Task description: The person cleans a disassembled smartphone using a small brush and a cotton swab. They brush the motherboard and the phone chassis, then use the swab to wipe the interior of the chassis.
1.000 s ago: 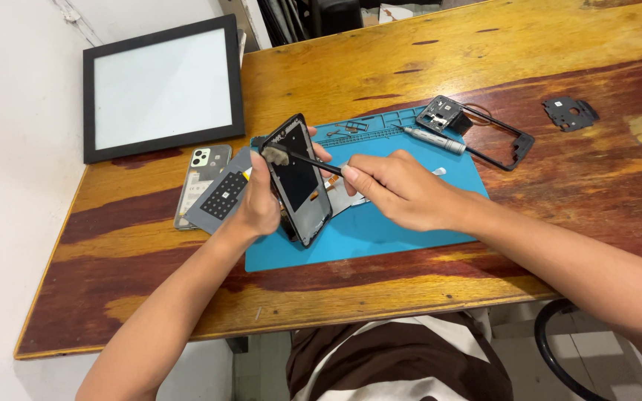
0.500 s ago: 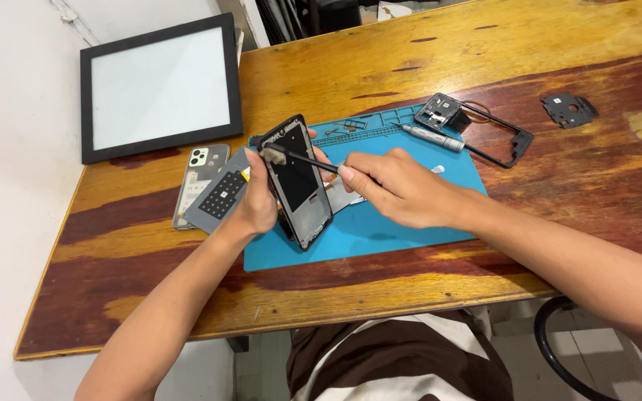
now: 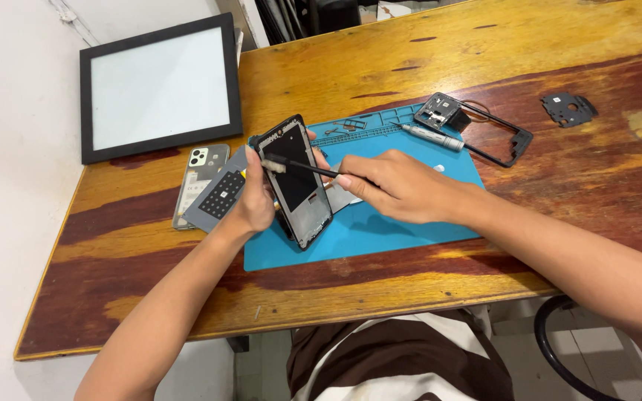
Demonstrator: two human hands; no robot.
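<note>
Wooden surface [image 3: 410, 67] holds a blue mat [image 3: 410, 223]. Over the mat, the left hand [image 3: 250, 204] is wrapped around an opened phone [image 3: 295, 182], tilting it up. The right hand [image 3: 399, 186] pinches a thin brush [image 3: 299, 166], its tip on the phone's top. I think soft, short strokes work best, with the phone kept steady.

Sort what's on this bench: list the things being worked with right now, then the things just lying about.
In use:
- left hand holding the opened phone upright
- right hand holding a small brush, its tip at the phone's upper end
- blue mat beneath

Lying about:
- black phone frame
- silver pen-shaped tool
- small black plate
- phone back cover
- grey pad
- framed white panel
</note>
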